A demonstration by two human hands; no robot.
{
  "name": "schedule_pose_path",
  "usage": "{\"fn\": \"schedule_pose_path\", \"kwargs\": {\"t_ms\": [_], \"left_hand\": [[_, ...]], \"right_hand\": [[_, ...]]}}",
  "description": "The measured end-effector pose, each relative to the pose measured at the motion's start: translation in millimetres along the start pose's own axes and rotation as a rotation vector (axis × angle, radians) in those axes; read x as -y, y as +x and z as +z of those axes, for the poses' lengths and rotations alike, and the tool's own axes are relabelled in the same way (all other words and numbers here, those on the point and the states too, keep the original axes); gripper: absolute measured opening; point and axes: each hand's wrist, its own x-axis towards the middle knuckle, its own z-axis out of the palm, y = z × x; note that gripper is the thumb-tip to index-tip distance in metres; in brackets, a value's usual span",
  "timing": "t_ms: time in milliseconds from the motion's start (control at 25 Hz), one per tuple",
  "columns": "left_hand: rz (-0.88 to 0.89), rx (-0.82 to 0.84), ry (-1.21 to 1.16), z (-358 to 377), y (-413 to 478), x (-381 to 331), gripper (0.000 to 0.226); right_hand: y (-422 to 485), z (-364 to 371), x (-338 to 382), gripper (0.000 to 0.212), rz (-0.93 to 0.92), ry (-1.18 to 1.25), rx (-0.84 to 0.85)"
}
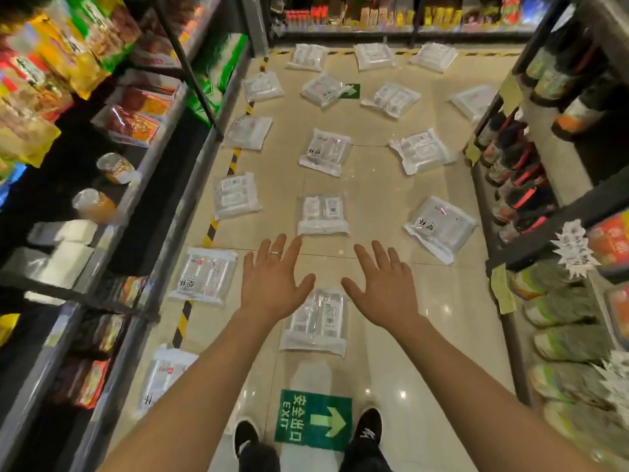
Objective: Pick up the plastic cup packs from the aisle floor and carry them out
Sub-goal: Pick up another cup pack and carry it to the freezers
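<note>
Standing on the tiled aisle floor (391, 199) with your black shoes (369, 425) either side of a green exit sticker (313, 420), you hold both hands out ahead, palms down. Your left hand (272, 281), wearing a ring (275, 252), and your right hand (381, 284) are fully spread, with straight fingers gripping nothing.

Between and beneath them lies the nearest cup pack (316, 321). It is a clear bag of stacked clear cups with white printed labels, and its long axis runs away from you down the aisle. Your thumbs cover part of its far end.

At lower left another pack (163, 376) lies beside the left shelving (136, 185), largely hidden behind your left forearm. Just past it a third pack (204, 275) lies nearly lengthwise along the aisle, close to the yellow-and-black floor tape (211, 229).

Beyond your fingertips the centre pack (322, 214) sits square to the aisle, while the right-hand pack (440, 226) lies on a diagonal near the right shelving (544, 212).

More packs are scattered flat across the floor up to the far shelves (374, 18), turned at mixed angles. Their labels are too blurred to read, and one far pack (474, 102) is cut off by the right shelving.
</note>
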Motion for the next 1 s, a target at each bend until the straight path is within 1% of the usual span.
{"fn": "schedule_pose_path", "kwargs": {"t_ms": [120, 200, 320, 360, 440, 520, 600, 720, 840, 1000], "left_hand": [[0.022, 0.077, 0.009, 61, 46, 30, 0.08], [0.046, 0.148, 0.015, 109, 77, 52, 0.086], [0.084, 0.23, 0.001, 185, 109, 90, 0.078], [0.1, 0.239, -0.003, 216, 123, 104, 0.076], [0.105, 0.265, 0.005, 280, 145, 129, 0.077], [0.096, 0.263, 0.011, 347, 162, 148, 0.081], [0.089, 0.256, 0.003, 406, 170, 159, 0.085], [0.062, 0.252, -0.048, 508, 177, 172, 0.08], [-0.004, 0.275, -0.098, 597, 177, 180, 0.079], [-0.142, 0.297, -0.155, 671, 167, 189, 0.076]], "right_hand": [[37, 62, -8, 0.072, 0.063, 0.036, 0.074], [60, 112, -13, 0.073, 0.117, 0.06, 0.082], [90, 189, -16, 0.084, 0.193, 0.076, 0.105], [104, 219, -17, 0.085, 0.231, 0.087, 0.103], [130, 281, -19, 0.079, 0.275, 0.099, 0.117], [154, 347, -26, 0.073, 0.288, 0.096, 0.142], [169, 406, -35, 0.073, 0.289, 0.087, 0.152], [183, 503, -55, 0.072, 0.276, 0.104, 0.114], [188, 585, -82, 0.073, 0.338, 0.084, 0.16], [183, 657, -110, 0.073, 0.443, 0.127, 0.193]]}}
